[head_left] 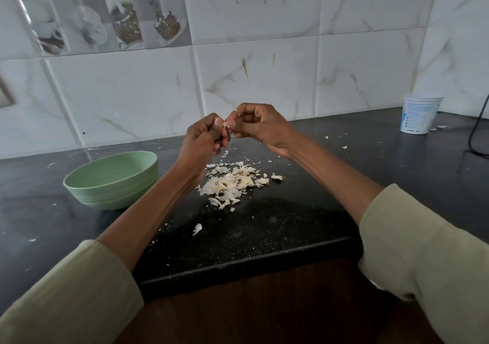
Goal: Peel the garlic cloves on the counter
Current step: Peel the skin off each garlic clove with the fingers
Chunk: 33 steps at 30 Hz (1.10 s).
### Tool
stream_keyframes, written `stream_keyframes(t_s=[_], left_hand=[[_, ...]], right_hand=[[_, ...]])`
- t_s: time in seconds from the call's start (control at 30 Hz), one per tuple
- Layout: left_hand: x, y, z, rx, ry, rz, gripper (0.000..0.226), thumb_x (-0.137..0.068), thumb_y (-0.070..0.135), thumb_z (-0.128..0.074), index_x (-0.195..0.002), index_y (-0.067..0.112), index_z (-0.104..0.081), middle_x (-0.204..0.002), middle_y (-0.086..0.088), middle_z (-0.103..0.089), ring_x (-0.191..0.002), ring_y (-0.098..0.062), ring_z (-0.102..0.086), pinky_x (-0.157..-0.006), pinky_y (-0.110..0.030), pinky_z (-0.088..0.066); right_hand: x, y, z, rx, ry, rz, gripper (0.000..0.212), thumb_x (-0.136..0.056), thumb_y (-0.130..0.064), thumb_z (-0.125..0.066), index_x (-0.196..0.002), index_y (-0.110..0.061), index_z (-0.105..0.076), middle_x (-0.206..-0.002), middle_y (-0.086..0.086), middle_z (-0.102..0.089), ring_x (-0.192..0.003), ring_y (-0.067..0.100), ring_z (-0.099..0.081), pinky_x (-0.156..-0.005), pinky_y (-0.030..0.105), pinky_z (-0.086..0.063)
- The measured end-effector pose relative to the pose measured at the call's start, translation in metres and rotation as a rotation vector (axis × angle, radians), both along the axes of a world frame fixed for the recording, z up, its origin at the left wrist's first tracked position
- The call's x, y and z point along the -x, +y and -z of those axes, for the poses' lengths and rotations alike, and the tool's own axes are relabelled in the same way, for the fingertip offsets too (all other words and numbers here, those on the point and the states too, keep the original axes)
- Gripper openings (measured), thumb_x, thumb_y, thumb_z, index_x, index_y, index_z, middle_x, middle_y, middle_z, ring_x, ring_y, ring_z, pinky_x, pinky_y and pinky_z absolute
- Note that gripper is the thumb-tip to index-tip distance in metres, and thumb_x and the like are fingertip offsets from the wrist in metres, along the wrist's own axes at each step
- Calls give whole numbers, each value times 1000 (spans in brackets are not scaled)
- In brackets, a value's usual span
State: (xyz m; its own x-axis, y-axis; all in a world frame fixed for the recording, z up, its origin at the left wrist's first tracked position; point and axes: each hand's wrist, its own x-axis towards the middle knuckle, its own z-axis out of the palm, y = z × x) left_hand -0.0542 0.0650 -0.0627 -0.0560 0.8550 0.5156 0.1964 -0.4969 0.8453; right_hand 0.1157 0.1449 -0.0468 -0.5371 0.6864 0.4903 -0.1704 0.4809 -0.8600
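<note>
Dark counter [277, 227] with peel pile [232, 182]; above it, left hand [203, 137] and right hand [260, 126] pinch one garlic clove [225, 124]. Risk: slippery clove may drop.

Light was dim and soft; the counter [304, 227] showed faint glare, and edges curved from the wide lens.
</note>
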Motion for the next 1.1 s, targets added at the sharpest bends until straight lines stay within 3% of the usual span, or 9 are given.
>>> stream_keyframes(t_s=[0.17, 0.33, 0.47, 0.57, 0.63, 0.73, 0.83, 1.0, 1.1], left_hand=[[-2, 0, 0, 3, -10, -38, 28, -114, 14, -41, -93, 4, -58, -69, -3, -53, -52, -1, -42, -53, -16, -32], [0, 6, 3, 25, 12, -125, 38, -112, 11, -42, -77, 18, -55, -67, 1, -55, -58, -7, -44, -55, -22, -31], [0, 9, 7, 27, 91, -247, 35, -111, 20, -48, -81, 11, -62, -61, 3, -56, -58, -6, -45, -59, -24, -37], [-2, 9, 8, 16, 79, -234, 34, -111, 19, -50, -88, -2, -62, -64, 1, -55, -58, -6, -46, -58, -19, -39], [-2, 7, 5, -22, 57, -200, 31, -110, 14, -50, -90, -6, -60, -66, 0, -54, -60, -7, -45, -61, -18, -39], [-5, 2, 1, -98, 55, -123, 28, -110, 10, -48, -85, 2, -59, -67, 2, -54, -62, -8, -44, -61, -18, -38], [-6, 0, 1, -127, 100, -109, 31, -110, 9, -48, -81, 11, -59, -65, 4, -56, -61, -7, -45, -59, -18, -37], [-4, 3, 2, -67, 182, -123, 20, -105, 2, -52, -94, 15, -62, -79, 5, -67, -63, -5, -53, -58, -20, -43], [1, 5, 7, -134, 423, -230, 12, -96, 12, -72, -95, 23, -67, -87, 8, -71, -69, -11, -63, -67, -31, -56]], right_hand=[[3, 1, 1, 46, 10, -35, 11, -92, -2, -76, -101, -8, -71, -93, 8, -76, -88, 14, -72, -78, 24, -58], [5, 1, 4, -20, -10, 26, 13, -92, -3, -77, -103, -4, -72, -91, 11, -77, -88, 15, -74, -78, 25, -60], [7, 1, 7, -235, -78, 173, 21, -88, -11, -84, -102, 2, -74, -88, 15, -77, -83, 21, -74, -78, 31, -62], [7, 0, 7, -283, -71, 203, 18, -86, -13, -86, -95, 0, -76, -88, 11, -78, -80, 22, -75, -76, 32, -62], [6, 0, 7, -194, -20, 151, 13, -88, -9, -83, -92, -1, -74, -93, 10, -79, -83, 18, -75, -76, 29, -60], [3, 1, 5, 41, 67, -54, 8, -95, 0, -72, -92, -4, -65, -93, 4, -78, -84, 12, -71, -77, 24, -56], [-2, 3, 5, 139, 80, -158, 8, -98, 3, -65, -94, -3, -63, -91, 2, -77, -85, 10, -69, -78, 22, -55], [-2, 6, 4, 180, 115, -45, 6, -95, 0, -70, -99, -5, -68, -98, 6, -75, -87, 11, -71, -79, 22, -57], [-6, 7, 1, 179, 107, 46, 10, -95, -4, -73, -103, -3, -68, -95, 7, -75, -85, 9, -72, -79, 22, -57]])
